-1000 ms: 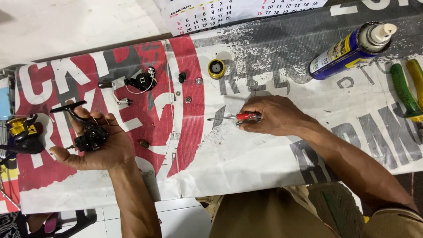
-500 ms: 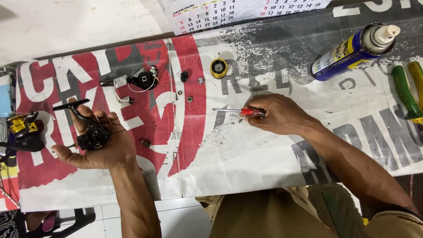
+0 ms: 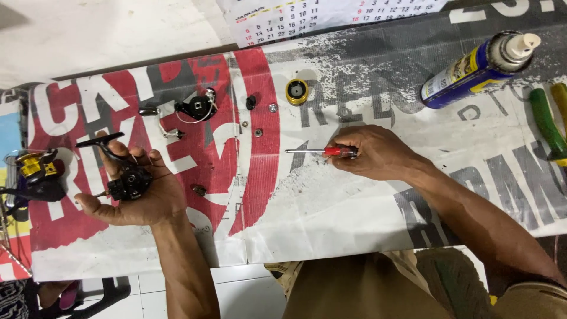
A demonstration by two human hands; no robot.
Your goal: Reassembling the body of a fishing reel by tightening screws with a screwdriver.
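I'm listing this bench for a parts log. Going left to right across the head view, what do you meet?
Gold and black reel → black reel body in the left hand → yellow round cap → red-handled screwdriver under the right hand → blue spray can → green-handled pliers.

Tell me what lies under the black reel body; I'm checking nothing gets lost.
The black reel body rests on the open palm of the left hand, over the printed banner. Anything beneath the hand is covered.
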